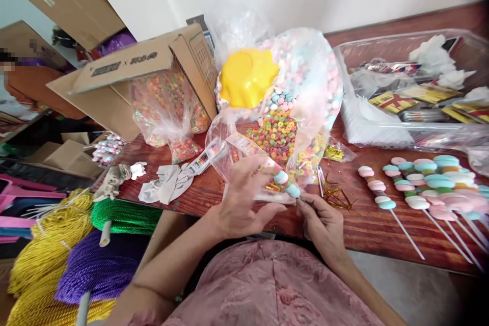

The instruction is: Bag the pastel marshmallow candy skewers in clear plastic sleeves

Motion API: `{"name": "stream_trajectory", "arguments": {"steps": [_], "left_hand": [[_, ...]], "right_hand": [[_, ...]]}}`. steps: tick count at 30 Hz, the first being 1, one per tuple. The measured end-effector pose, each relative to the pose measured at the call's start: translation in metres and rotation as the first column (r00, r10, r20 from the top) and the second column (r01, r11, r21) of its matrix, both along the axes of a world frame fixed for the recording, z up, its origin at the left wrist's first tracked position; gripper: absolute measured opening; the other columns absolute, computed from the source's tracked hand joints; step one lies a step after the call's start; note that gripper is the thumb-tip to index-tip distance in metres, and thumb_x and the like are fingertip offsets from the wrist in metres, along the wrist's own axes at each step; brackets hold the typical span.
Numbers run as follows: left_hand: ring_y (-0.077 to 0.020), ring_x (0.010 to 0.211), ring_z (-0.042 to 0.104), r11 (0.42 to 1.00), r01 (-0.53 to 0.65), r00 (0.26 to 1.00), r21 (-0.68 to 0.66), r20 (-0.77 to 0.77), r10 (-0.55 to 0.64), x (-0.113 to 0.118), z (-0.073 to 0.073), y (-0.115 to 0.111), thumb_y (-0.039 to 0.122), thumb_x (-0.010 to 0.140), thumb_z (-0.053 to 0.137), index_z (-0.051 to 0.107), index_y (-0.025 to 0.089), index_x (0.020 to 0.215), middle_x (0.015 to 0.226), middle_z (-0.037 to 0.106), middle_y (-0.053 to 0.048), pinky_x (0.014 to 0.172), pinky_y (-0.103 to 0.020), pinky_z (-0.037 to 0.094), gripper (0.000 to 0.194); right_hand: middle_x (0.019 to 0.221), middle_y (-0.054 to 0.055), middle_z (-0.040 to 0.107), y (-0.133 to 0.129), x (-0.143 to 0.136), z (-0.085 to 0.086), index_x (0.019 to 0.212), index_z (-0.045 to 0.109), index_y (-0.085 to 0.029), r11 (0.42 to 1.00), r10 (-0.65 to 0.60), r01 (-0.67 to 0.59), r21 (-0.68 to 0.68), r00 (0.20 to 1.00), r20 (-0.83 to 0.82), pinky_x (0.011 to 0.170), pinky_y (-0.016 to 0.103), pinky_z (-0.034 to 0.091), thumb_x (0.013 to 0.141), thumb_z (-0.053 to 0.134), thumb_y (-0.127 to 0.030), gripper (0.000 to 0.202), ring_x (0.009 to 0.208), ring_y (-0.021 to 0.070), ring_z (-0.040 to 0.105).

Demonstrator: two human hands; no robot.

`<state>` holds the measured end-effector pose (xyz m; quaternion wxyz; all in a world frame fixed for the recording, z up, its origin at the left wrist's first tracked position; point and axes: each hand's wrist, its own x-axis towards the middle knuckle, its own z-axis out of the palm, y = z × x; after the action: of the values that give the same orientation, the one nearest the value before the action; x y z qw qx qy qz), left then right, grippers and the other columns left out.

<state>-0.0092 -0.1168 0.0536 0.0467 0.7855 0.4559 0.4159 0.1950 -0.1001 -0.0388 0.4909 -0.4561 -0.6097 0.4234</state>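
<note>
My right hand pinches the lower end of a candy skewer, a stick threaded with pale blue and white marshmallows and coloured gummy rings. Beside the skewer's upper part, my left hand has its thumb and fingers apart, slightly blurred. Whether its fingertips touch the candy I cannot tell. Just beyond both hands lies an opened plastic bag of gummy rings. Behind that, a big clear bag of pastel marshmallows bears an upturned yellow bowl. Several finished-looking skewers lie to the right on the wooden table.
A cardboard box with bagged gummy rings stands at left, near white gloves. A clear plastic bin holds packets at back right. Gold twist ties lie by my right hand. Bundles of coloured cord fill the lower left.
</note>
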Motion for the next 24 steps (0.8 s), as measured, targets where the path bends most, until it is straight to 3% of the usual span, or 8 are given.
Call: {"name": "stream_trajectory", "arguments": {"steps": [1, 3, 5, 8, 13, 19, 21, 24], "left_hand": [[-0.0322, 0.132, 0.046, 0.998, -0.055, 0.953, -0.012, 0.298, 0.056, -0.004, -0.006, 0.0, 0.039, 0.076, 0.079, 0.04, 0.033, 0.144, 0.14, 0.047, -0.011, 0.112, -0.052, 0.038, 0.079], [-0.028, 0.122, 0.055, 0.989, -0.028, 0.638, -0.149, 0.759, 0.132, -0.01, -0.016, 0.008, 0.043, 0.068, 0.085, 0.047, 0.033, 0.137, 0.128, 0.055, -0.008, 0.108, -0.048, 0.044, 0.08], [-0.0257, 0.11, 0.062, 0.942, 0.207, 0.302, -0.263, 0.933, 0.194, -0.015, -0.017, 0.022, 0.048, 0.064, 0.086, 0.058, 0.028, 0.123, 0.111, 0.063, -0.006, 0.102, -0.047, 0.048, 0.068], [-0.0232, 0.089, 0.067, 0.824, 0.517, 0.059, -0.229, 0.971, 0.232, -0.019, -0.004, 0.044, 0.05, 0.064, 0.085, 0.065, 0.021, 0.106, 0.088, 0.067, -0.003, 0.096, -0.048, 0.051, 0.055], [-0.0109, 0.058, 0.058, 0.81, 0.581, -0.053, -0.081, 0.989, 0.137, -0.025, 0.015, 0.06, 0.04, 0.074, 0.08, 0.066, 0.018, 0.084, 0.059, 0.052, 0.006, 0.089, -0.041, 0.055, 0.028], [-0.011, 0.055, 0.055, 0.743, 0.664, 0.011, -0.089, 0.994, 0.11, -0.054, 0.009, 0.062, 0.039, 0.072, 0.083, 0.061, 0.017, 0.078, 0.057, 0.048, 0.006, 0.081, -0.039, 0.057, 0.032], [-0.0113, 0.057, 0.056, 0.73, 0.676, 0.017, -0.102, 0.992, 0.123, -0.06, 0.008, 0.062, 0.039, 0.072, 0.083, 0.06, 0.016, 0.077, 0.059, 0.048, 0.006, 0.08, -0.037, 0.057, 0.032], [-0.0094, 0.056, 0.053, 0.772, 0.629, -0.039, -0.093, 0.988, 0.151, -0.059, 0.01, 0.064, 0.038, 0.079, 0.077, 0.054, 0.016, 0.068, 0.059, 0.047, 0.005, 0.076, -0.033, 0.057, 0.034]], "right_hand": [[0.065, -0.002, 0.061, 0.001, 0.0, -0.001, 0.089, 0.07, -0.02, 0.999, -0.026, 0.026, 0.047, 1.0, 0.001, 0.055, 0.024, 0.048, 0.091, 0.059, -0.03, 0.015, 0.057, 0.0122, 0.057], [0.067, -0.001, 0.065, 0.004, -0.001, 0.0, 0.094, 0.071, -0.02, 0.984, -0.059, 0.053, 0.171, 0.998, 0.031, 0.054, 0.022, 0.05, 0.091, 0.059, -0.025, 0.014, 0.057, 0.012, 0.06], [0.074, 0.0, 0.071, 0.005, -0.005, 0.003, 0.099, 0.071, -0.02, 0.944, -0.069, 0.032, 0.329, 0.993, 0.101, 0.058, 0.022, 0.054, 0.091, 0.06, -0.02, 0.014, 0.061, 0.0129, 0.065], [0.085, 0.004, 0.075, 0.01, -0.015, 0.011, 0.104, 0.069, -0.02, 0.814, -0.102, -0.046, 0.579, 0.97, 0.22, 0.066, 0.023, 0.057, 0.088, 0.061, -0.012, 0.019, 0.071, 0.0155, 0.072], [0.086, 0.007, 0.076, 0.024, -0.032, 0.027, 0.105, 0.068, -0.018, 0.662, -0.212, -0.082, 0.745, 0.933, 0.292, 0.068, 0.024, 0.057, 0.086, 0.062, -0.007, 0.023, 0.073, 0.0167, 0.072], [0.057, -0.004, 0.058, 0.03, -0.045, 0.048, 0.087, 0.069, -0.02, 0.938, -0.009, -0.043, 0.343, 0.989, 0.15, 0.047, 0.019, 0.047, 0.092, 0.06, -0.022, 0.01, 0.049, 0.0099, 0.055], [0.056, -0.004, 0.057, 0.029, -0.051, 0.051, 0.086, 0.069, -0.02, 0.956, 0.019, -0.054, 0.289, 0.992, 0.123, 0.047, 0.02, 0.047, 0.091, 0.06, -0.022, 0.011, 0.049, 0.0102, 0.055], [0.067, -0.001, 0.066, 0.026, -0.061, 0.048, 0.093, 0.069, -0.02, 0.891, 0.0, -0.074, 0.449, 0.987, 0.163, 0.051, 0.021, 0.048, 0.089, 0.061, -0.016, 0.01, 0.053, 0.0107, 0.059]]}}
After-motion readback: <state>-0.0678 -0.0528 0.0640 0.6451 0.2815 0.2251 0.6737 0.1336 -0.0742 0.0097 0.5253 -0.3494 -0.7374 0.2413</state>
